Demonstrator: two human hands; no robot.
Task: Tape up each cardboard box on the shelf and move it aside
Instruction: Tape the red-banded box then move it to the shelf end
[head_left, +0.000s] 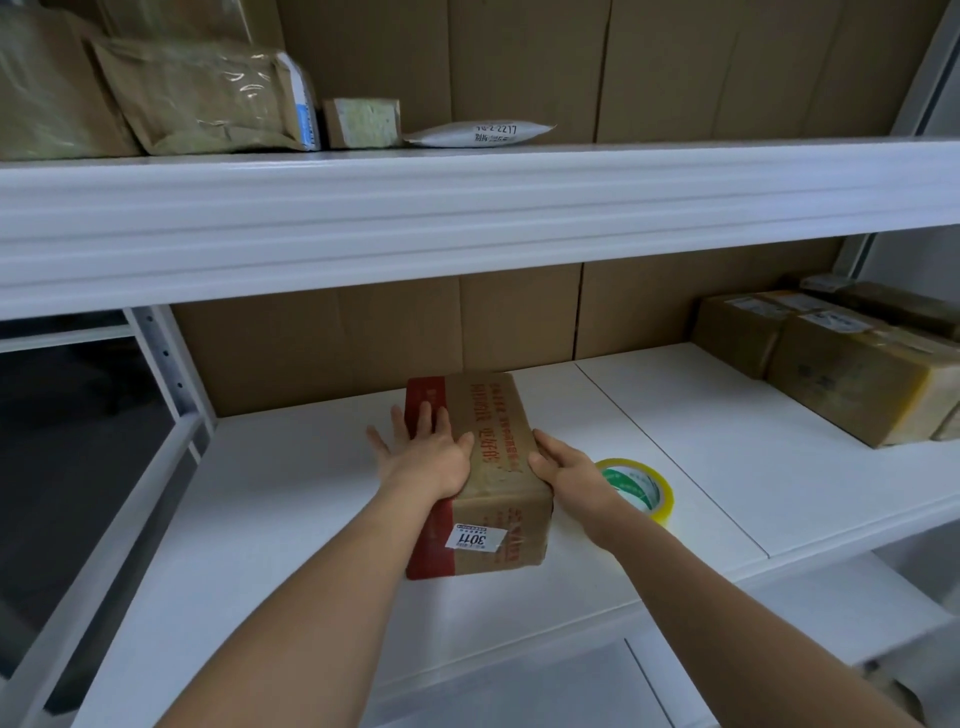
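Here left hand (426, 457) lies flat, fingers straight, on top of cardboard box (483, 467); right hand (563, 467) grips its right edge, fingers curled. Box sits mid white shelf (291, 499), tape roll (641, 486) just right. Taped boxes (841, 364) far right.

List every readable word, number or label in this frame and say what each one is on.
"3011": white sticker on the near end of the cardboard box between the left hand and right hand.
"2217", after unclear characters: white mailer on the upper shelf.
Red print on the box top: too blurred to read.
Green logo on the tape roll: unreadable.
Labels on the boxes at right: too small.
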